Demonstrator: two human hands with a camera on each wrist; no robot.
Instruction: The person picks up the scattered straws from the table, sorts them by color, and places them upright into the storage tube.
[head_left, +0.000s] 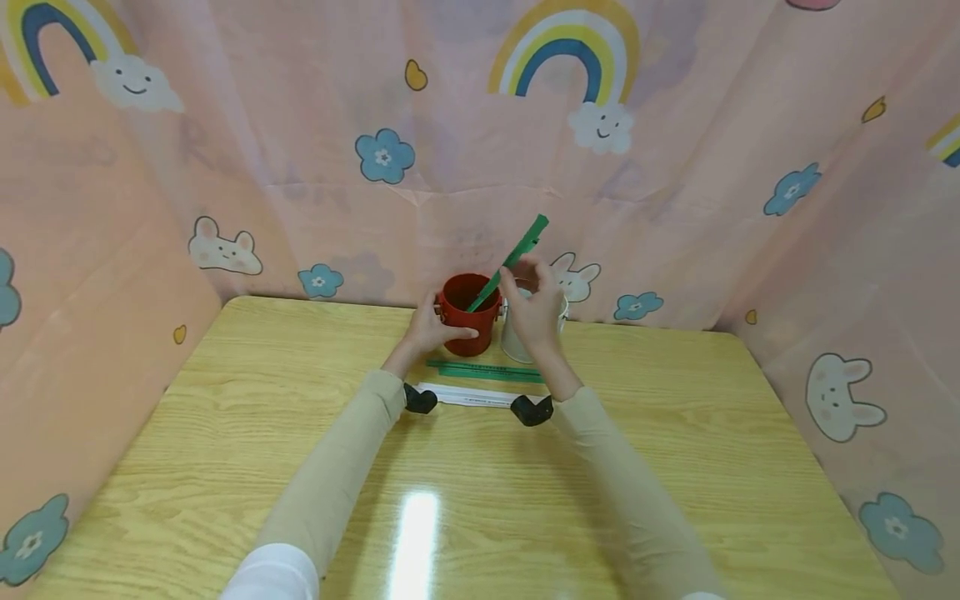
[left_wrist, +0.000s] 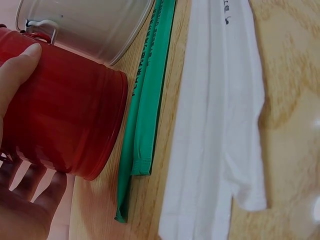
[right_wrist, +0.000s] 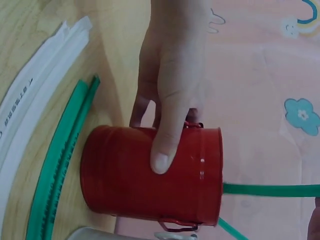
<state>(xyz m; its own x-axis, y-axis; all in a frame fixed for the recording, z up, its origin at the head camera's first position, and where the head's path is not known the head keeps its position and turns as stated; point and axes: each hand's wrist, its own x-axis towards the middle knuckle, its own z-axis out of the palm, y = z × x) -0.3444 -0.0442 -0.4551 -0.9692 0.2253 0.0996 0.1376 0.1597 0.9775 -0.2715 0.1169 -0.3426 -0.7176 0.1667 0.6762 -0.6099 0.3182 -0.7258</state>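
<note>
My left hand (head_left: pixel 429 330) grips a small red metal bucket (head_left: pixel 483 330) from its left side, thumb across the front and fingers behind. The bucket stands upright near the table's back edge. My right hand (head_left: pixel 537 317), above and to the right, pinches a long green paper-wrapped straw (head_left: pixel 523 243). This straw slants, its lower end inside the red bucket's mouth. In the right wrist view, a second green strip (right_wrist: pixel 233 229) also sticks out of the bucket's mouth. Partly behind my right hand stands a white bucket (head_left: pixel 514 342), close beside the red one.
Several green wrapped straws (head_left: pixel 487 372) lie crosswise on the wooden table (head_left: pixel 300 467) in front of the buckets. Nearer to me, several white wrapped straws (head_left: pixel 472 397) lie parallel to them. A patterned pink curtain (head_left: pixel 300 183) hangs behind the table and along its sides.
</note>
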